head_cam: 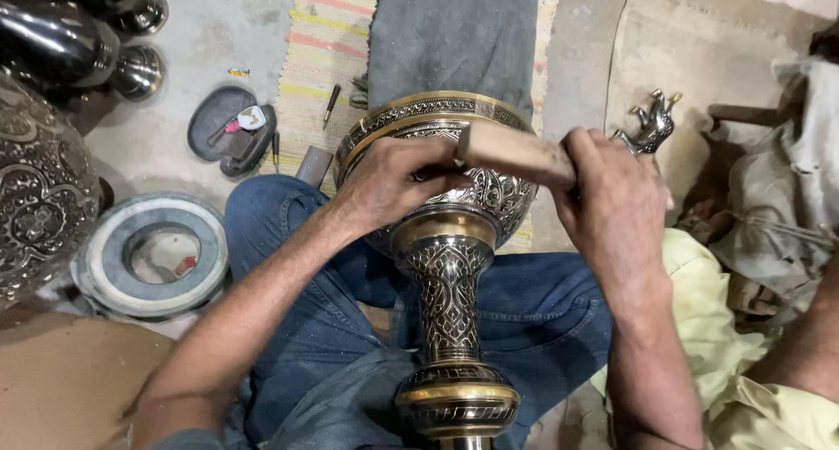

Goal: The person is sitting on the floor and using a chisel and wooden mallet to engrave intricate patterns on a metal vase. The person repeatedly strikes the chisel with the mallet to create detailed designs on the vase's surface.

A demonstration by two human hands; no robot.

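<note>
Engraved brass vase (pixel 447 240) laid across lap over jeans (pixel 533 310) for steadiness, left hand (pixel 389 183) pinching small chisel (pixel 461 144) on bowl, right hand (pixel 612 205) closed around wooden mallet (pixel 516 153) poised above for striking.

Glossy engraved brass vase (pixel 447 240), matt wooden block (pixel 516 153)

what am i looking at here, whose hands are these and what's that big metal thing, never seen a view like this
The single picture comes from a camera worn on a person's head, looking down at their own lap. An engraved brass and black vase lies on its side across their blue-jeaned legs. The left hand steadies the vase's bowl, fingertips pinching something hidden. The right hand grips a pale wooden block over the bowl. On the floor lie a grey ring-shaped disc, a striped woven mat and dark polished vases.
</note>
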